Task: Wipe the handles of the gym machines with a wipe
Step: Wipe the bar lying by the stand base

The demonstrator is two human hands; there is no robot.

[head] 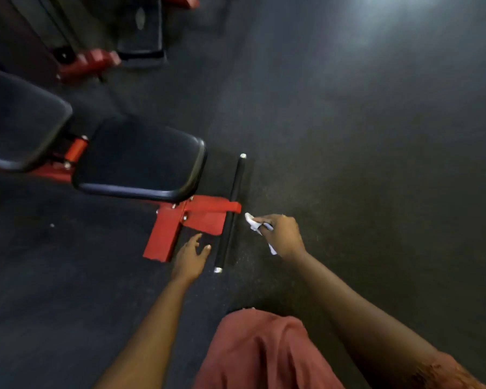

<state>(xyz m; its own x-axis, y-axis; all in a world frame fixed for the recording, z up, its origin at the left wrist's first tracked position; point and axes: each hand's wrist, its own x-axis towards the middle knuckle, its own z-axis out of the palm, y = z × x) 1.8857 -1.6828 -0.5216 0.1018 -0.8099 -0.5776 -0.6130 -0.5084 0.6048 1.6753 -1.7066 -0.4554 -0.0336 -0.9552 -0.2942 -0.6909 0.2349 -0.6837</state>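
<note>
Above dark gym floor (376,136) beside a red bench (141,161), right hand (285,234) pinches wipe (251,220).

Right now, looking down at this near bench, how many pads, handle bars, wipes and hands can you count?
Pads: 2, the seat pad and the back pad
Bars: 1, the handle bar
Wipes: 1, the wipe, in the right hand
Hands: 2, the left hand and the right hand
Total: 6
</note>
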